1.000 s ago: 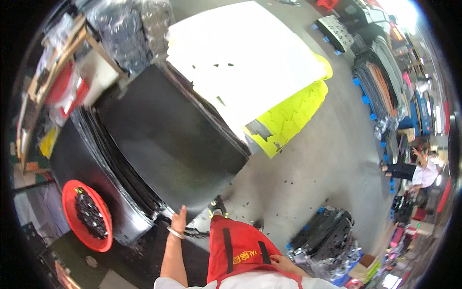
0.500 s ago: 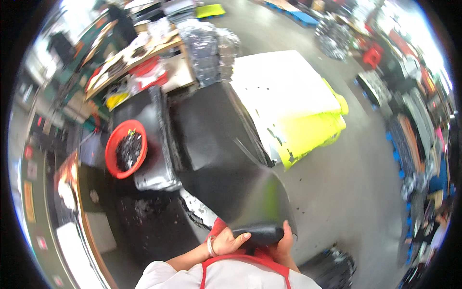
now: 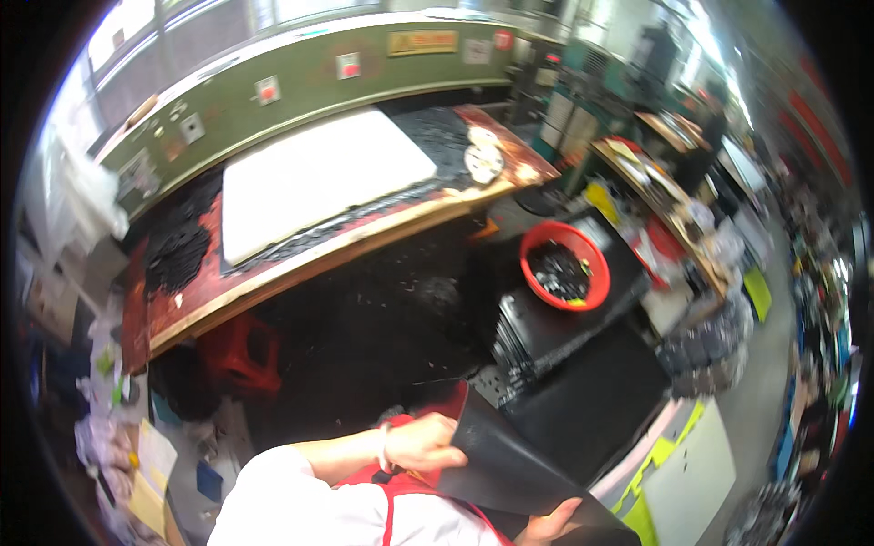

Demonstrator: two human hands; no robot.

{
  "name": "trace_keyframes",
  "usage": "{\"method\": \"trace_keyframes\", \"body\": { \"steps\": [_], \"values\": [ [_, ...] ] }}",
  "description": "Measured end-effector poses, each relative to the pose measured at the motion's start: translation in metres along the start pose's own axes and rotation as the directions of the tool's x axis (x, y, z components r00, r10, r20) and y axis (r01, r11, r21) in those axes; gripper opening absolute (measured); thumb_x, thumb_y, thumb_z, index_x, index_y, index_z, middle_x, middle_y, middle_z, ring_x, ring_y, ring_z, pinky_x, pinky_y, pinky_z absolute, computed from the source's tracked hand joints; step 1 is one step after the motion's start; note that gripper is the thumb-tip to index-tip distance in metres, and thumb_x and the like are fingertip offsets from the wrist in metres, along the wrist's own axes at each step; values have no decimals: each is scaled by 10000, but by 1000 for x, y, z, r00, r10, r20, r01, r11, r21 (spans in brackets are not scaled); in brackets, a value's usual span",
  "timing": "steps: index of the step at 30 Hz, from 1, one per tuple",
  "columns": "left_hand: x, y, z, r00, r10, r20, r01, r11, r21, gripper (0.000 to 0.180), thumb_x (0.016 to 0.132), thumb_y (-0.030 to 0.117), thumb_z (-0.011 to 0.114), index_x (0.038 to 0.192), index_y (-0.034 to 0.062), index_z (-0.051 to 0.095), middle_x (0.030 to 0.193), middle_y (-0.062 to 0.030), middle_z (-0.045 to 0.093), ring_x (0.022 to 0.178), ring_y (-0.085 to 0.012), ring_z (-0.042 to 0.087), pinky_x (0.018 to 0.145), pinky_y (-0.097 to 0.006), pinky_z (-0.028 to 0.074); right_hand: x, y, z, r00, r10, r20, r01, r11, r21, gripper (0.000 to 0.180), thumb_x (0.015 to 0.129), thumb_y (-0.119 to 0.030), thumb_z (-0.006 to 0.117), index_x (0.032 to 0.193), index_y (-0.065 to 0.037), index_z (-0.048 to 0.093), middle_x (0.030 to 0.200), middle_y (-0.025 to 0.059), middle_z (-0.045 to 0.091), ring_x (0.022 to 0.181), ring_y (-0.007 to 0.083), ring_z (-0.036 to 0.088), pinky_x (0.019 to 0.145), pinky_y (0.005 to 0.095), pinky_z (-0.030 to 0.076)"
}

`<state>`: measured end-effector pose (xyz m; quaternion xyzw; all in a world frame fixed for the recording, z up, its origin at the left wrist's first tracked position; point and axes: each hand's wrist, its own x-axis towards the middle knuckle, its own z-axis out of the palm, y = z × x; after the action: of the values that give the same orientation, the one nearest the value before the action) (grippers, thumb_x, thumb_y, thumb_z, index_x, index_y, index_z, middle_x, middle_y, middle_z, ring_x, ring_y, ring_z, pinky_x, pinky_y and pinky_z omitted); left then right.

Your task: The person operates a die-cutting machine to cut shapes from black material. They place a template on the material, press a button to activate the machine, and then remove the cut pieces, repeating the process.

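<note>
Left hand [image 3: 426, 443]: near centre, closed on the near edge of a black sheet [image 3: 510, 469], fingers curled over it, thumb side up; a band on the wrist.
Right hand [image 3: 549, 526]: at the near edge, right of the left hand, under the same sheet; only part visible, fingers seem to grip the sheet from below, not sure.
Black sheet: thin, dark, held tilted between both hands, reaching right toward the stack.
Stack [image 3: 583, 364]: black sheets piled right of centre, just beyond the held sheet.
Red basin [image 3: 566, 267]: on the far part of the stack, with dark small pieces inside.
Bench [image 3: 355, 238]: far left, long wooden edge, a white board [image 3: 319, 173] lying on it, black pieces around.
Red stool [image 3: 241, 355]: under the bench, left.
Apron [image 3: 410, 487]: red, on the near body, over a white sleeve [image 3: 273, 500].
</note>
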<state>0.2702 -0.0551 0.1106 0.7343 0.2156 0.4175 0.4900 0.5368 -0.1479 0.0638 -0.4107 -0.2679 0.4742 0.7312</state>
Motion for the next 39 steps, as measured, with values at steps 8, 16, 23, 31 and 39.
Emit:
{"method": "trace_keyframes", "body": {
  "steps": [8,16,23,31,39],
  "values": [
    [-116,-23,-188,630,-346,-695,347,926,-147,423,810,75,656,1220,19,568,1225,-148,574,1147,-231,552,990,-342,428,104,82,263,879,145,455,-235,961,148,443,932,-335,571,1198,19,552,1099,172,612,1001,256,610,876,361,486],
    [-238,-35,-315,371,-356,-858,402,894,-197,469,884,240,660,1247,-17,509,1060,-119,634,950,-216,624,856,-361,512,178,113,666,192,-72,979,-424,893,149,495,913,-433,580,1158,-2,599,989,157,658,933,227,640,833,326,489],
    [-248,-54,-328,-215,-438,-873,277,830,-484,312,911,232,659,1055,-44,635,980,-76,670,838,-160,624,770,-299,505,251,256,662,304,26,952,798,539,-270,515,771,-342,735,1163,-28,622,1139,170,640,1061,341,602,919,406,478],
    [-214,-11,-350,-322,-359,-876,451,755,-476,158,876,133,661,901,-23,675,828,24,625,743,-79,535,693,-259,450,381,306,454,719,396,572,462,343,-818,362,787,-281,745,725,49,610,616,119,612,569,216,570,552,362,439],
    [-190,-31,-599,-413,60,-909,628,741,-236,393,932,239,590,1221,-27,582,1099,-118,657,1012,-184,585,885,-320,470,441,358,653,589,355,726,-38,909,-414,518,882,-161,687,1317,28,479,1195,147,594,915,153,623,785,284,518]
  ]
}}
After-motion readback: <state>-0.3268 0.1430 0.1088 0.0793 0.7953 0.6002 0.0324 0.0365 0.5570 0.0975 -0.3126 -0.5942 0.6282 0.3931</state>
